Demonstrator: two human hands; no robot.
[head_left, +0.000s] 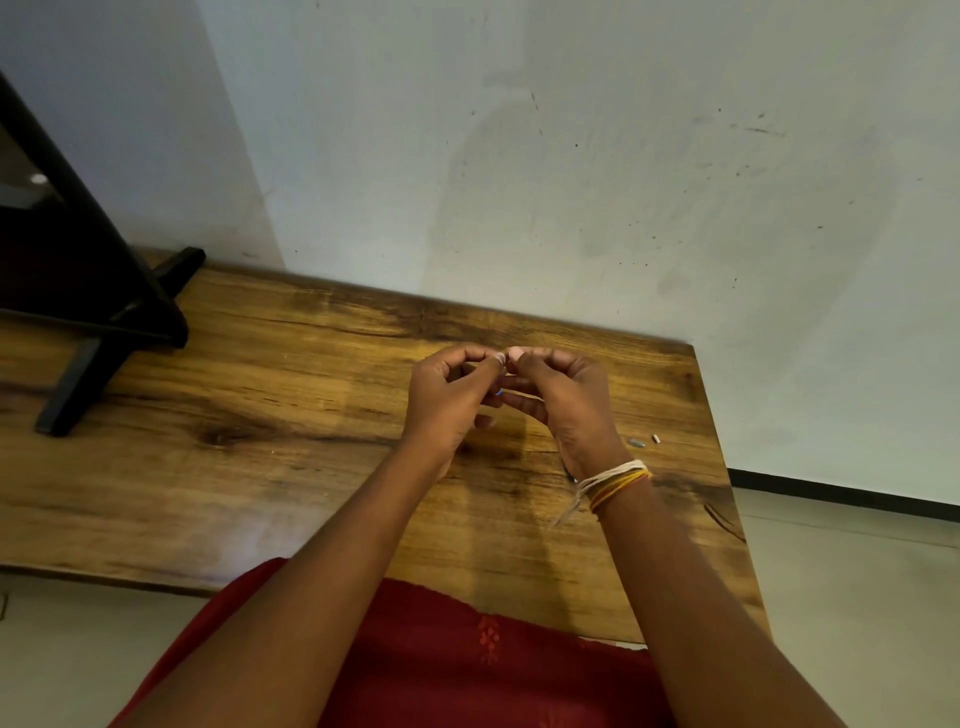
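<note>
Left hand (449, 402) and right hand (563, 405) together, fingertips meeting above the brown wood-grain table (291, 395).
Both hands' fingers curled, thumbs and forefingers pinched tip to tip. Small blue-ended part (498, 393) is gripped between them, mostly hidden, off the tabletop; can't tell its shape. White, yellow and red thread bands (618, 480) on the right wrist. Short grey metal piece (636, 443) and tiny white piece (656, 439) lie on the table right of the right hand, close but apart. Black angled stand (104, 312) far left.
</note>
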